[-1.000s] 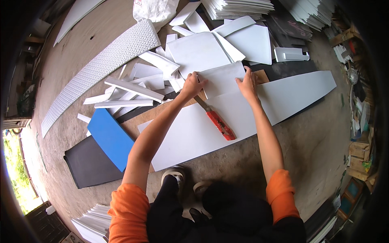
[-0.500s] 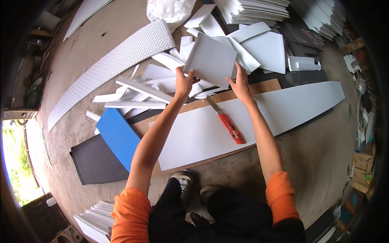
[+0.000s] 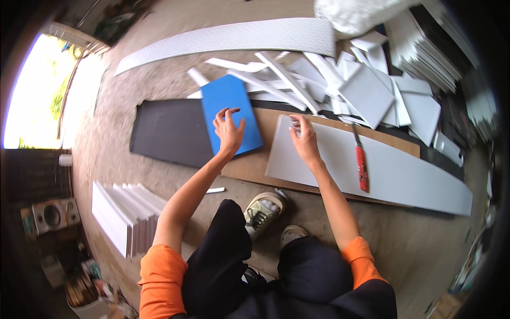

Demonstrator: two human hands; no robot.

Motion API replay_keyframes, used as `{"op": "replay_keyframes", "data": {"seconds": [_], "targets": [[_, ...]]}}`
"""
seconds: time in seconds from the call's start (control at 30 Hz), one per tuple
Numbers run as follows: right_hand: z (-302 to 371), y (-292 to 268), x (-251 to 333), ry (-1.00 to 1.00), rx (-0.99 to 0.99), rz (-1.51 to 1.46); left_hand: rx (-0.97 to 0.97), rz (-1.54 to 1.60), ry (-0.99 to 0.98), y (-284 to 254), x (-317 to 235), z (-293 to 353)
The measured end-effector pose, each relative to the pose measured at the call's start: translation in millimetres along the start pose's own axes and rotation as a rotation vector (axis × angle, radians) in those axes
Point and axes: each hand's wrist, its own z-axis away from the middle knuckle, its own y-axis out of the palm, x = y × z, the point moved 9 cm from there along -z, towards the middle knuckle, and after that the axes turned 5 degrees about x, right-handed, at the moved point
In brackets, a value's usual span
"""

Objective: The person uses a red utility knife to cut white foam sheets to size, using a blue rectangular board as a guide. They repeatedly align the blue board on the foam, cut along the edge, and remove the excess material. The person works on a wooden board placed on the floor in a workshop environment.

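Observation:
My left hand point(image 3: 228, 132) is above a flat blue rectangular board point(image 3: 247, 119), its fingers apart and slightly bent, holding nothing. Over the left end of a long white panel point(image 3: 324, 159) is my right hand point(image 3: 304, 141), empty too, with loosely curled fingers. Whether either hand touches what is beneath it, I cannot tell. A red-handled knife point(image 3: 362, 165) rests on the white panel, its blade toward the pile. The squarish white piece point(image 3: 367, 95) lies on top of the white offcuts point(image 3: 281, 74).
Brown board point(image 3: 244, 169) and a black sheet point(image 3: 170, 130) lie under the panels. Beyond the offcuts stretches a long textured white strip point(image 3: 239, 38). Stacked white sheets stand at left point(image 3: 122, 215) and far right point(image 3: 425, 53). A speaker point(image 3: 54, 215) sits at the left edge.
Both hands have let go of the squarish white piece, now on the offcuts. They have moved left, toward the blue board and the panel's end. The view has turned left.

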Motion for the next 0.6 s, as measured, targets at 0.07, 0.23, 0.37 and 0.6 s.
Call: {"op": "replay_keyframes", "data": {"seconds": [0.07,0.23,0.37,0.6], "targets": [[-3,36,19,-0.116,0.027,0.098,-0.114,-0.086,-0.218,-25,50,26],[-2,105,34,-0.177,0.135,0.266,0.008,0.258,-0.310,-21,136,58],[-3,109,27,-0.089,0.148,0.119,0.057,0.407,-0.457,-12,130,56],[14,34,36,0.309,-0.067,-0.710,0.313,1.143,-0.236,-3,25,61]]}}
